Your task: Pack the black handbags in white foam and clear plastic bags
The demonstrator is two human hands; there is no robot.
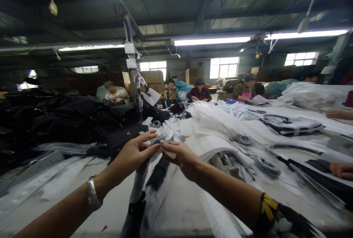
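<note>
My left hand [138,147], a silver bracelet at its wrist, has its thumb and fingers closed on a piece of clear plastic wrap [157,150]. My right hand [179,154] meets it from the other side, thumb and forefinger pinching the same wrap. The two hands almost touch. Below them a black strap [158,175], partly covered in clear plastic, runs down toward the table's near edge. What lies right between the fingertips is blurred and partly hidden.
Black bags [68,120] are heaped on the left. White sheets [212,127] lie in a stack ahead, with coiled grey cords [267,166] to the right. A co-worker's hand [342,170] rests at the right beside a black-and-white bag piece. Several people sit across the table.
</note>
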